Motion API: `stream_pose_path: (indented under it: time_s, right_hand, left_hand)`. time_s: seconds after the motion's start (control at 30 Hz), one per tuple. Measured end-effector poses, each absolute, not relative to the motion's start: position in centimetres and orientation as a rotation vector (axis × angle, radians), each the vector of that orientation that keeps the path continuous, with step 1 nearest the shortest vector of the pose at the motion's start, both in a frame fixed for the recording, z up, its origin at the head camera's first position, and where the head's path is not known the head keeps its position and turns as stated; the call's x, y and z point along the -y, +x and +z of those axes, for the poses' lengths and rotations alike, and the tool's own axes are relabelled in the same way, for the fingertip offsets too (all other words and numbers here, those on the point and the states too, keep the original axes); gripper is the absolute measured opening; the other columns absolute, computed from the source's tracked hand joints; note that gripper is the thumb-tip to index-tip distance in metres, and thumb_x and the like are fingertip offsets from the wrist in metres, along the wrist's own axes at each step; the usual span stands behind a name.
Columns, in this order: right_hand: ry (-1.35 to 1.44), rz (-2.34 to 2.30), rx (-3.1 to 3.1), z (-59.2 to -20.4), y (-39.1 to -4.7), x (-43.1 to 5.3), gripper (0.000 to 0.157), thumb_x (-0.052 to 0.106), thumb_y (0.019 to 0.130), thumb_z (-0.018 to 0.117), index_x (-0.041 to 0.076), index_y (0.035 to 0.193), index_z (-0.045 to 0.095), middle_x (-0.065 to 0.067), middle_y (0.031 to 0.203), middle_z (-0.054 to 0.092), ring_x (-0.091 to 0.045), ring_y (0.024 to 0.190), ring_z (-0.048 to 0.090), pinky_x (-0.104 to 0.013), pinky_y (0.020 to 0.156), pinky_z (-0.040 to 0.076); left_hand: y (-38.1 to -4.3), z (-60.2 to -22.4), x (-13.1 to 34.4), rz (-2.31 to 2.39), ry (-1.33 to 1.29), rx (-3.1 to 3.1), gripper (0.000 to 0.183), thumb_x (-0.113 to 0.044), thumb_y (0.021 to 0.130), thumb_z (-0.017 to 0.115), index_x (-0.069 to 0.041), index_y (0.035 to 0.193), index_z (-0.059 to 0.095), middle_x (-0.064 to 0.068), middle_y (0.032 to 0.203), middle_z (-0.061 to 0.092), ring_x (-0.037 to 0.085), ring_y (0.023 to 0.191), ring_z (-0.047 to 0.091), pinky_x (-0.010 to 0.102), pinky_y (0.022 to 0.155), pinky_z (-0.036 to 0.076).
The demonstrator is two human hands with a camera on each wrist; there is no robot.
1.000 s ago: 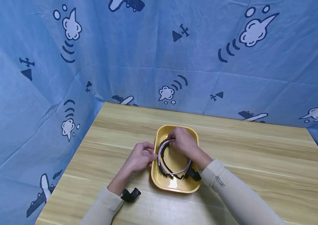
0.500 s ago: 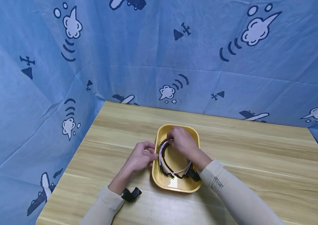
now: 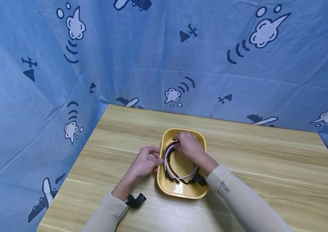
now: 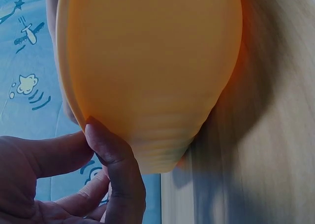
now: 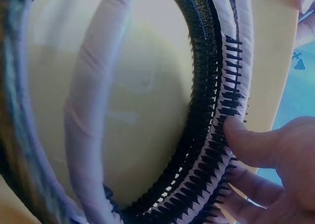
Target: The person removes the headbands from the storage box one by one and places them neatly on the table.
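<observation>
In the head view, a yellow plastic bin [image 3: 167,191] stands on the table, and several headbands [image 3: 167,170] lie nested in it. Some are pale pink, others black, and the right wrist view shows rows of black comb teeth [image 5: 197,184] along them. My left hand [image 3: 145,162] pinches the bin's left rim; in the left wrist view its thumb and forefinger meet at the rim's edge. Reaching into the bin, my right hand [image 3: 190,146] holds the far left curve of the headbands, thumb against the teeth and fingers on the outer side.
The wooden table [image 3: 262,167] spreads widely to the right of the bin. Blue patterned cloth [image 3: 140,58] hangs behind and to the left. A black strap piece [image 3: 135,201] sits at my left wrist, another [image 3: 200,179] under my right wrist.
My right hand's fingers have shifted slightly at the headbands' far curve, and more of the black toothed band shows there. The left hand stays at the rim.
</observation>
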State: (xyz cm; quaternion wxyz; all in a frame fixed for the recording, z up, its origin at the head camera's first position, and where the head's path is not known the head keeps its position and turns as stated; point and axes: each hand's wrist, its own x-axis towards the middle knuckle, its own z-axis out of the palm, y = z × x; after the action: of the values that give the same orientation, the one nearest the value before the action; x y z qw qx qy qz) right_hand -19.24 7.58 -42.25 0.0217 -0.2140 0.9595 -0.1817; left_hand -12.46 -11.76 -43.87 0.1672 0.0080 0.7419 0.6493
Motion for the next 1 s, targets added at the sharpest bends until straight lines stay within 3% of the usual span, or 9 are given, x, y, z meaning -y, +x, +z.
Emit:
stream_pose_path:
  time_s: [0.4, 0.7, 1.0]
  right_hand:
    - [-0.697, -0.674, -2.925, -41.8, -19.2, -7.7, 0.01, 0.009, 0.085, 0.075, 0.013, 0.093, 0.079, -0.004, 0.087, 0.063, -0.018, 0.08, 0.058, -0.031, 0.069, 0.051]
    - [-0.858, -0.687, -2.85, -41.5, -19.2, -7.7, 0.016, 0.006, 0.085, 0.074, 0.014, 0.099, 0.078, -0.001, 0.089, 0.066, -0.015, 0.085, 0.06, -0.029, 0.074, 0.054]
    - [-0.992, -0.688, -2.812, -41.2, -19.3, -7.7, 0.017, 0.005, 0.086, 0.073, 0.017, 0.095, 0.08, 0.0, 0.08, 0.059, -0.012, 0.073, 0.052, -0.021, 0.061, 0.047]
  left_hand:
    - [-12.4, -43.9, 11.7, 1.836, 0.012, -2.11, 0.036, 0.006, 0.086, 0.065, 0.009, 0.121, 0.055, 0.012, 0.098, 0.056, 0.014, 0.065, 0.059, 0.033, 0.058, 0.059]
    - [-12.4, -43.8, 11.7, 1.833, 0.017, -2.119, 0.035, 0.006, 0.086, 0.064, 0.009, 0.12, 0.056, 0.013, 0.098, 0.055, 0.013, 0.064, 0.059, 0.034, 0.057, 0.059]
    - [-12.2, -43.6, 11.7, 1.835, 0.001, -2.102, 0.032, 0.005, 0.087, 0.064, 0.006, 0.118, 0.058, 0.012, 0.101, 0.056, 0.016, 0.069, 0.063, 0.037, 0.061, 0.061]
